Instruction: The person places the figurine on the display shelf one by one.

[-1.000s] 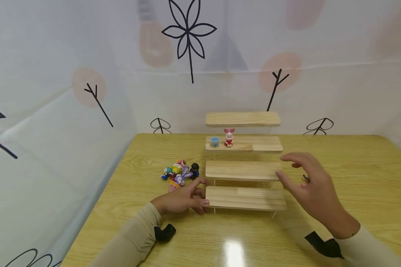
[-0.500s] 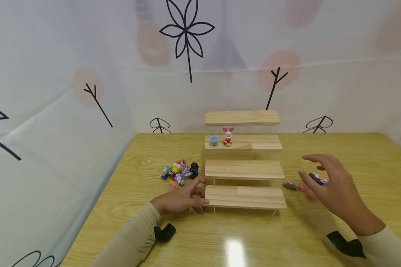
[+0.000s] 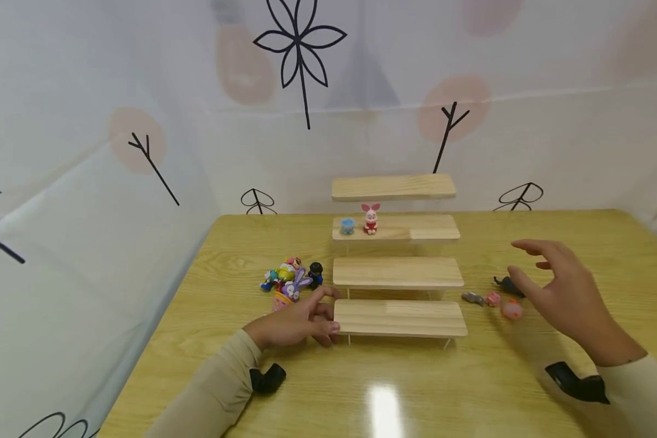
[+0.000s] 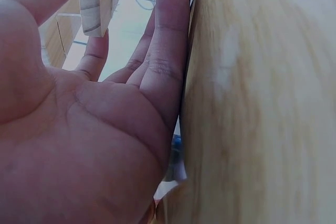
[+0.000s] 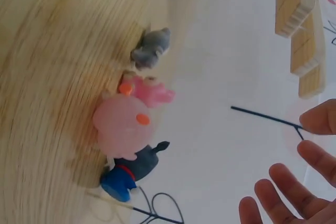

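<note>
A tiered wooden display shelf [image 3: 399,316] stands mid-table. My left hand [image 3: 295,321] holds the left end of its lowest board, thumb at the front corner and index finger at the back; in the left wrist view the board end [image 4: 97,3] sits between them. My right hand [image 3: 575,295] hovers right of the shelf, fingers apart and holding nothing. Beneath and beside it lie a dark figurine [image 3: 508,286], a round pink figurine [image 5: 123,124], a small pink one [image 5: 149,92] and a grey one [image 5: 151,48].
Several colourful figurines, among them a purple rabbit [image 3: 292,287], lie heaped left of the shelf. A dark-haired figurine [image 3: 315,274] is beside them. One board bears a blue figurine [image 3: 347,226] and a seated pink piglet [image 3: 370,220]. White patterned cloth [image 3: 383,140] hangs behind.
My right hand has moved right, away from the shelf, uncovering the figurines on that side. The left hand stays at the lowest board. The head view has tipped slightly downward.
</note>
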`<state>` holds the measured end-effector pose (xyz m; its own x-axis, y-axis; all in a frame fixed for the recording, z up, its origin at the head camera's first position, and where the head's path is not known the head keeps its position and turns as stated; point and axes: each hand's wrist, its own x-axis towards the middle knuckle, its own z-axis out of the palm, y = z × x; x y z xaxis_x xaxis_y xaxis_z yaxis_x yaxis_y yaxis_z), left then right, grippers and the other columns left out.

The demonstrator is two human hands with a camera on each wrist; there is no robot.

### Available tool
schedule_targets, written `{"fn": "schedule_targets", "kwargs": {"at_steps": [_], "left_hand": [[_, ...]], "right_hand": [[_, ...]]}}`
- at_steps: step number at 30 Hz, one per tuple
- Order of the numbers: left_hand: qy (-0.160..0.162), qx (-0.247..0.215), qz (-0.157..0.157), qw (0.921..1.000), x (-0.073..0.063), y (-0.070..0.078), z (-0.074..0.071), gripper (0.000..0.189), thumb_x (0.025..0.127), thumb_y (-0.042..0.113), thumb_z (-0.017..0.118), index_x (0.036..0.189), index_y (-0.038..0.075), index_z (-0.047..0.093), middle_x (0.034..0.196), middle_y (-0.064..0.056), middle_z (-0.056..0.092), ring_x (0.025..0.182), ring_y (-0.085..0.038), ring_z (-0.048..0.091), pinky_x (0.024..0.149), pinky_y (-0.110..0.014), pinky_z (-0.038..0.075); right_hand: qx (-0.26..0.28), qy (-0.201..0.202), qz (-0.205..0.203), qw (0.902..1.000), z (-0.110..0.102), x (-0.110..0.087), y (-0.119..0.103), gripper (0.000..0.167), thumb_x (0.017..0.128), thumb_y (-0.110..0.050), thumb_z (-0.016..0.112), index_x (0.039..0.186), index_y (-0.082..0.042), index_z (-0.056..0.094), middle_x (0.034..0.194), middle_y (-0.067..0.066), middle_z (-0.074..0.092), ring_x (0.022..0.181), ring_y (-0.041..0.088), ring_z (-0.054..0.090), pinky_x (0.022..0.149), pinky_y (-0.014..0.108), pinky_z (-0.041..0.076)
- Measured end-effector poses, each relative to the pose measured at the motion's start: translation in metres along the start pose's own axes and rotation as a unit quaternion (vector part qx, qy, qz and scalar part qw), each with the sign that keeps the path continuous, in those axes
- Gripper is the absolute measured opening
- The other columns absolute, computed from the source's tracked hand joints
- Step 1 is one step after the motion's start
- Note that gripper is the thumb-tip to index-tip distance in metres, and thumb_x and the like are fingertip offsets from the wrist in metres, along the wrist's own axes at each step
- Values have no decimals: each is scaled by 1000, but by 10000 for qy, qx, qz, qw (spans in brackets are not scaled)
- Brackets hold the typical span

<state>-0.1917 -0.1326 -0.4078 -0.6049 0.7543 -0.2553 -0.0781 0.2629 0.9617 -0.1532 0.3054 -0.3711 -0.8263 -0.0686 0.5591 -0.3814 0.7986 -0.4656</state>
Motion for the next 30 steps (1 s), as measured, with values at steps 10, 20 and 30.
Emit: {"fn": "schedule_targets", "kwargs": {"at_steps": [10,20,30], "left_hand": [[45,5,1,10000,-2,3,-1,52,102,22,60,144,22,30,103,-14,59,99,-26,71,90,-40,59],[56,27,-85,9999,0,3,0,51,102,23,60,143,25,31,103,-13,59,98,-27,72,89,-39,59],[66,-47,-83,9999,-1,1,-1,50,102,21,60,143,25,32,102,-12,59,97,-27,72,89,-40,60]], "right_hand": [[-184,-430,96,9989,-4,2,15,30,93,-3,67,122,-1,64,116,23,60,100,-19,34,74,0,33],[-344,-1423,350,9886,-1,1,38,26,99,-1,57,124,0,63,115,27,62,95,-16,47,66,15,50],[-307,-2429,855,9658,3,2,50,34,105,-10,49,135,5,54,121,33,60,103,47,60,71,54,54]]}}
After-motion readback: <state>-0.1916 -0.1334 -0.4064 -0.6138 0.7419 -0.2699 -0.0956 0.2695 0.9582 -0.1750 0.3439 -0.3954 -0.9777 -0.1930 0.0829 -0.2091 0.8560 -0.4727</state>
